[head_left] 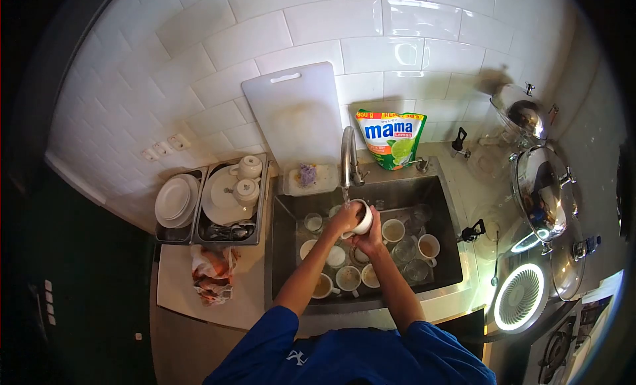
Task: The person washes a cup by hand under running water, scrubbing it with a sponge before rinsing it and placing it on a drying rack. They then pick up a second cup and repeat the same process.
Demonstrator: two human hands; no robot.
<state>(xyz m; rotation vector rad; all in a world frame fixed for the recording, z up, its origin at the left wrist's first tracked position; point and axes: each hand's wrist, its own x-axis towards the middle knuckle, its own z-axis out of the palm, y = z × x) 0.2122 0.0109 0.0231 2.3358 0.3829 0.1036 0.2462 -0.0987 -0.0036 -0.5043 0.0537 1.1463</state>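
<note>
Under the running faucet (347, 156), a white cup (366, 220) is tilted between my hands above the sink (286, 216). My right hand (368, 238) grips the cup from below and the right. At its left side, my left hand (346, 218) is closed against the cup, with fingers at the mouth; their tips are partly hidden. Below and around my hands, used cups and glasses crowd the basin. A cup with brownish liquid (428, 246) sits at the right, another cup (393, 230) is nearer my right hand, and a clear glass (313, 221) stands at the left.
Behind the sink are a dish soap pouch (391, 141), a white cutting board (295, 113) and a tray with a purple scrubber (307, 174). Left, metal bins (226, 234) hold plates, cups and cutlery near a crumpled plastic bag (213, 274). Right are glass lids (538, 189) and a lit fan (521, 297).
</note>
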